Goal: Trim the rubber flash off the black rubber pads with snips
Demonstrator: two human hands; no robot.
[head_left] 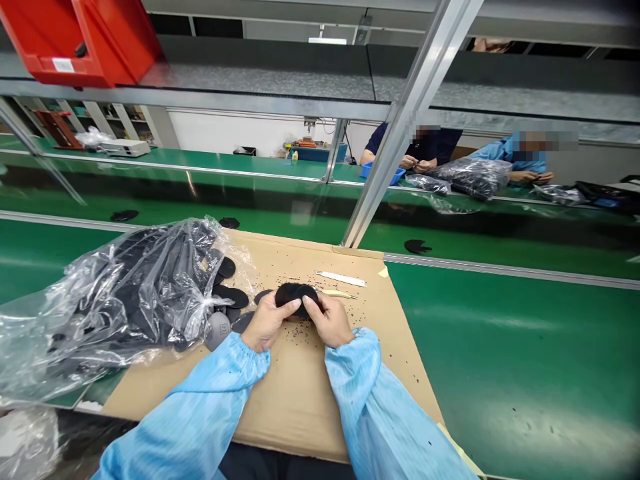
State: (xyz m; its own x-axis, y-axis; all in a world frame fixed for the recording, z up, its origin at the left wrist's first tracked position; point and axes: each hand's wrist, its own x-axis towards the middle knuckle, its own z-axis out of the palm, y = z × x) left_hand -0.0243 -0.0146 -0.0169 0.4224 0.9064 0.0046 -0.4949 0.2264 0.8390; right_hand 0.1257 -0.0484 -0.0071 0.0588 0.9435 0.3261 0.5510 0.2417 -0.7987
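Note:
Between my two hands is a round black pad [296, 293], which looks bent, with both thumbs pressing on its near face. My left hand [270, 320] grips its left side, fingers curled behind it. My right hand [327, 319] closes on the right side in the same way. Just beyond the pad, a white-handled craft knife [341, 278] and yellowish tweezers [340, 294] lie on the cardboard sheet [290, 400]. Small black crumbs are scattered around them. To the left of my left hand lie several loose black discs [231, 296] and a grey disc [218, 329].
A large clear plastic bag [135, 293] of black pieces fills the left side. A metal post [390, 153] rises beyond the cardboard. A red bin [95, 47] sits on the overhead shelf. Two people work at the far green bench, near a blue tray [395, 175].

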